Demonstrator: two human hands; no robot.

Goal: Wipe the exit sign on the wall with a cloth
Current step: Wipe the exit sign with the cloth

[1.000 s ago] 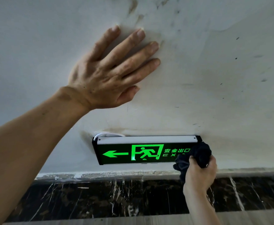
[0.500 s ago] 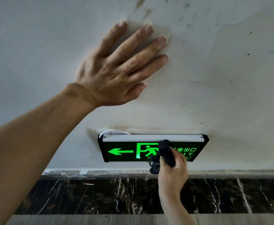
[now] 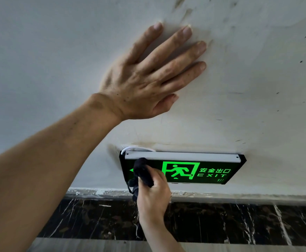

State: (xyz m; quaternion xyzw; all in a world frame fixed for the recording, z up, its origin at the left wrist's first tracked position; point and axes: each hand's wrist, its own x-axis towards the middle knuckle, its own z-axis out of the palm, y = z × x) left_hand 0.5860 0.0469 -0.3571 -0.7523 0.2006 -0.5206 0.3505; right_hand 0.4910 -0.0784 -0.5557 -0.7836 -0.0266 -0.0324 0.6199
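A black exit sign (image 3: 203, 171) with a glowing green running figure and the word EXIT is fixed low on the white wall, with a silver strip along its top. My right hand (image 3: 153, 195) grips a bunched dark cloth (image 3: 142, 171) and presses it on the sign's left end, hiding most of the green arrow. My left hand (image 3: 148, 77) lies flat on the wall above the sign, fingers spread, holding nothing.
The white wall (image 3: 257, 88) carries scuffs and dark specks. A white cable (image 3: 135, 148) loops out at the sign's top left corner. A dark marble skirting band (image 3: 239, 220) runs below the sign, with pale floor (image 3: 239, 248) beneath it.
My right hand has slid the cloth leftwards across the sign, from its right end past the middle to its left end. My left hand stays flat on the wall.
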